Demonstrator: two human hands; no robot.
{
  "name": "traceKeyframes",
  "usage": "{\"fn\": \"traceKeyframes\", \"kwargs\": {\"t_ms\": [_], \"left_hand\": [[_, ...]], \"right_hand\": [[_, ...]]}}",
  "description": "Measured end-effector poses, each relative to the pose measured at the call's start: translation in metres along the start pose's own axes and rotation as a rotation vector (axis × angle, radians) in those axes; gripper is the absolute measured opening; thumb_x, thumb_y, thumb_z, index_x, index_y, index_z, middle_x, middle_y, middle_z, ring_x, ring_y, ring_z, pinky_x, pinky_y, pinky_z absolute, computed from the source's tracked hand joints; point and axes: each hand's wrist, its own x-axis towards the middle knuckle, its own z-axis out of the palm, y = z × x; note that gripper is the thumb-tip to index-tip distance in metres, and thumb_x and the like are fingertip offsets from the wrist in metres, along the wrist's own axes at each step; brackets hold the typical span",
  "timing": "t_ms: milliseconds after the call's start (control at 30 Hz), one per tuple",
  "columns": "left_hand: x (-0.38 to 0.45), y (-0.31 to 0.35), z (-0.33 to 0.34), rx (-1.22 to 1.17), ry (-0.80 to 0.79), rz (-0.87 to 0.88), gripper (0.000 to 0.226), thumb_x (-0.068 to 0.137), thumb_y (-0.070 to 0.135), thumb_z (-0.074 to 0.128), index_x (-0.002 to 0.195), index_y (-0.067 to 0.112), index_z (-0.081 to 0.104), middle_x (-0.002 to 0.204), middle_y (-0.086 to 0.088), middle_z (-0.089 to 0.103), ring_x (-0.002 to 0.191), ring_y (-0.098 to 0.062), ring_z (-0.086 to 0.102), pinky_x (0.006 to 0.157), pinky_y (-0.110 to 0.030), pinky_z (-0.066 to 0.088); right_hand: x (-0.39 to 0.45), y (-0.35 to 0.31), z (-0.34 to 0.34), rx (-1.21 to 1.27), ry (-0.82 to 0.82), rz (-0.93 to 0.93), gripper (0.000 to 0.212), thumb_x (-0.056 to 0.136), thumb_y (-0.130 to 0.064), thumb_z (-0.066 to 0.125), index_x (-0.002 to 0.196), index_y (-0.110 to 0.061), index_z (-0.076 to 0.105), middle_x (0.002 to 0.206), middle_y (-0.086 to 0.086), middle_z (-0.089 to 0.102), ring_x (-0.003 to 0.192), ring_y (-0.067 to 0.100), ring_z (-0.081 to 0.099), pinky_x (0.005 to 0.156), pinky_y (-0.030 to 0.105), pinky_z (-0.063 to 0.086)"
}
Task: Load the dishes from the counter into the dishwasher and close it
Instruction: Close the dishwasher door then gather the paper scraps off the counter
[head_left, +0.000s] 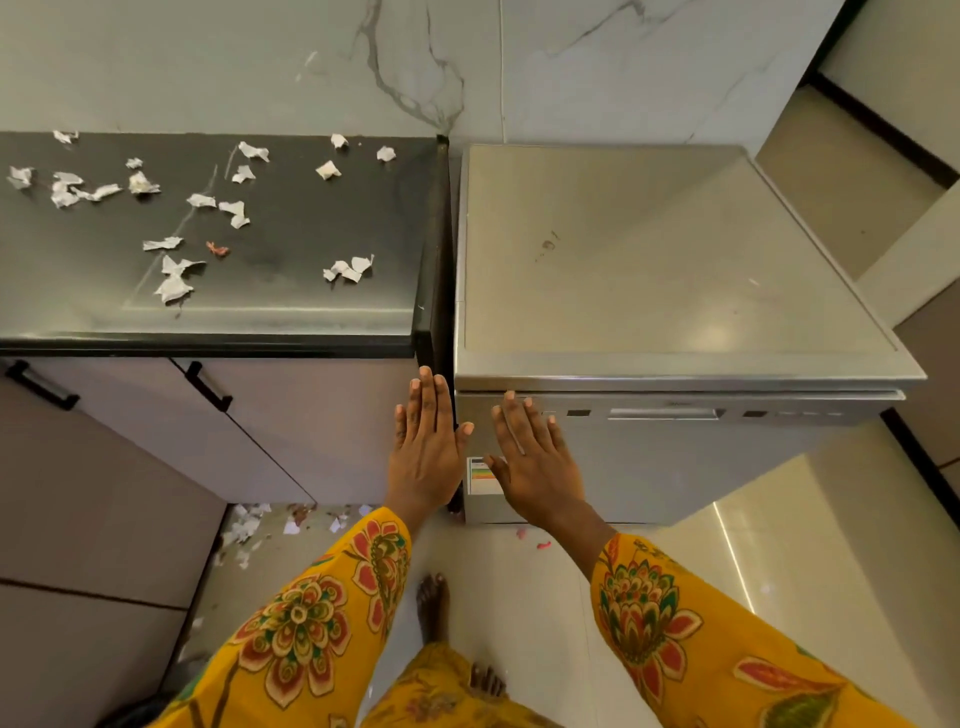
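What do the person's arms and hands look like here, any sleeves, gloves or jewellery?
Both the left hand and right hand are bare: no gloves, rings or watch visible. Each arm wears a long mustard-yellow sleeve printed with large red, green and cream flowers, ending at the wrist.

Both my arms are stretched out in front of me and angled down, yellow floral sleeves covering them to just short of the wrists. My left hand (427, 447) is flat, palm facing away, fingers straight and close together pointing up, thumb sticking out to the right. My right hand (532, 467) is the same deal, flat and relaxed, fingers a bit spread and leaning up-left, thumb out to the left. Neither hand is gripping anything. My bare feet (434, 605) show between my arms.
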Motion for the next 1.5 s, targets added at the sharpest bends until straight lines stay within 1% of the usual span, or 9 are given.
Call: {"fn": "traceKeyframes", "kwargs": {"t_ms": [100,233,433,567,800,1000,1133,1333,1500], "left_hand": [[-0.005,0.000,0.005,0.016,-0.046,-0.010,0.082,0.076,0.067,-0.025,0.139,0.014,-0.027,0.144,-0.001,-0.038,0.135,-0.017,-0.034,0.109,-0.032,-0.022],[-0.008,-0.003,0.011,0.019,-0.108,-0.020,0.085,0.071,0.067,-0.031,0.138,0.015,-0.030,0.143,-0.001,-0.041,0.134,-0.017,-0.036,0.108,-0.032,-0.024],[-0.009,-0.010,0.022,-0.002,-0.170,-0.042,0.075,0.079,0.061,-0.017,0.137,0.016,-0.032,0.142,-0.002,-0.043,0.133,-0.017,-0.036,0.108,-0.031,-0.022],[-0.012,-0.012,0.029,0.009,-0.212,-0.030,0.083,0.070,0.067,-0.033,0.136,0.016,-0.035,0.140,-0.002,-0.046,0.132,-0.018,-0.039,0.106,-0.031,-0.025],[-0.010,-0.006,0.034,0.007,-0.254,-0.042,0.072,0.077,0.056,-0.018,0.134,0.016,-0.034,0.137,0.000,-0.048,0.131,-0.017,-0.040,0.102,-0.029,-0.029],[-0.011,-0.009,0.039,-0.007,-0.271,-0.042,0.073,0.077,0.058,-0.018,0.134,0.016,-0.034,0.137,-0.001,-0.048,0.131,-0.018,-0.040,0.106,-0.031,-0.024],[-0.010,-0.009,0.035,-0.021,-0.253,-0.020,0.072,0.080,0.062,-0.019,0.134,0.017,-0.033,0.135,0.001,-0.049,0.129,-0.016,-0.042,0.108,-0.031,-0.023],[-0.001,-0.004,0.023,-0.080,-0.231,0.054,0.064,0.103,0.037,0.021,0.137,0.015,-0.029,0.142,-0.001,-0.041,0.134,-0.017,-0.035,0.113,-0.034,-0.014],[0.006,0.000,0.014,-0.085,-0.164,0.124,0.063,0.103,0.030,0.024,0.136,0.013,-0.027,0.142,-0.001,-0.039,0.134,-0.017,-0.035,0.111,-0.030,-0.016]], "right_hand": [[-0.004,-0.005,0.012,0.032,-0.028,0.023,0.063,0.094,-0.049,0.023,0.145,-0.014,0.032,0.153,0.009,0.030,0.139,0.030,0.031,0.108,0.043,0.018],[-0.002,-0.002,0.021,0.052,-0.133,0.067,0.064,0.098,-0.050,0.015,0.151,-0.020,-0.003,0.158,0.008,0.003,0.145,0.033,0.007,0.117,0.043,0.004],[0.008,0.005,0.026,-0.059,-0.195,0.050,0.070,0.099,-0.046,0.027,0.150,-0.014,-0.009,0.148,0.014,0.024,0.132,0.036,0.028,0.114,0.045,0.018],[0.017,0.004,0.027,-0.050,-0.265,0.079,0.076,0.099,-0.043,0.034,0.148,-0.014,-0.017,0.142,0.017,0.040,0.133,0.034,0.034,0.116,0.044,0.015],[0.023,0.002,0.031,-0.075,-0.334,0.099,0.103,0.089,-0.024,0.057,0.142,-0.014,-0.032,0.130,0.018,0.055,0.122,0.033,0.050,0.116,0.043,0.015],[0.031,-0.003,0.027,-0.041,-0.338,0.090,0.091,0.092,-0.017,0.051,0.147,-0.009,-0.021,0.118,0.015,0.061,0.103,0.030,0.061,0.103,0.041,0.037],[0.036,-0.017,0.016,0.013,-0.365,0.161,0.064,0.094,-0.021,0.049,0.148,-0.005,0.017,0.114,0.012,0.062,0.097,0.027,0.061,0.085,0.035,0.048],[0.032,-0.025,0.005,0.043,-0.333,0.196,0.071,0.097,-0.029,0.041,0.149,-0.004,0.000,0.104,0.010,0.065,0.085,0.024,0.061,0.077,0.034,0.047],[0.032,-0.010,0.001,-0.087,-0.064,-0.054,0.052,0.096,-0.023,0.042,0.142,0.000,0.032,0.109,0.014,0.065,0.098,0.031,0.061,0.082,0.037,0.047]]}}
